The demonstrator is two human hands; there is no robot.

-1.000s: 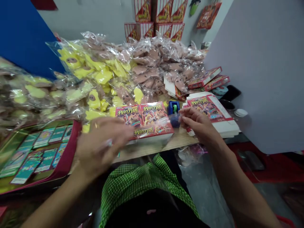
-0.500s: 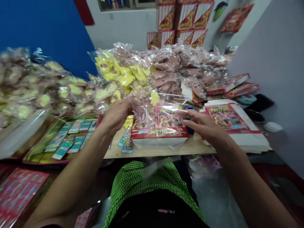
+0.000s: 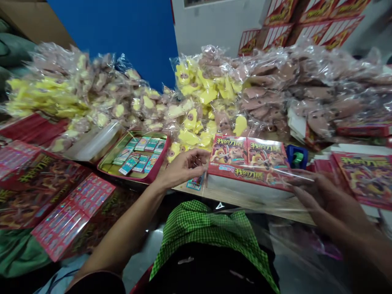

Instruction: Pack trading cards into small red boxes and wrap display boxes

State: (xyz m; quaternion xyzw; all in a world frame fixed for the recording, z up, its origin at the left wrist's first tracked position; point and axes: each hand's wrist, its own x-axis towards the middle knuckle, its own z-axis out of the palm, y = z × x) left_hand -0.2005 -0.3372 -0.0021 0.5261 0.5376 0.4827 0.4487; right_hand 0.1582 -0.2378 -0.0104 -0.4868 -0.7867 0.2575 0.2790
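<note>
A red and white box [image 3: 249, 165] with a bear picture lies on the wooden table's front edge. Beside its left end is my left hand [image 3: 186, 167], fingers curled but apart, nothing seen in them. My right hand [image 3: 321, 196] is at the box's right end, blurred, with its thumb and fingers closed on clear plastic film [image 3: 301, 177]. The film stretches from there toward the box's front. Small blue cards [image 3: 195, 182] lie under and beside my left hand.
A tray of green cards [image 3: 163, 153] stands left. Bagged yellow and brown plush pieces [image 3: 211, 92] pile up behind. A blue tape dispenser [image 3: 297, 157] sits right of the box, with stacked flat boxes [image 3: 366, 175] beyond. Printed red sheets [image 3: 73, 212] lie at lower left.
The view has turned left. My left hand has come off the film over the box and moved down to its left side. My right hand has moved away to the right with the film.
</note>
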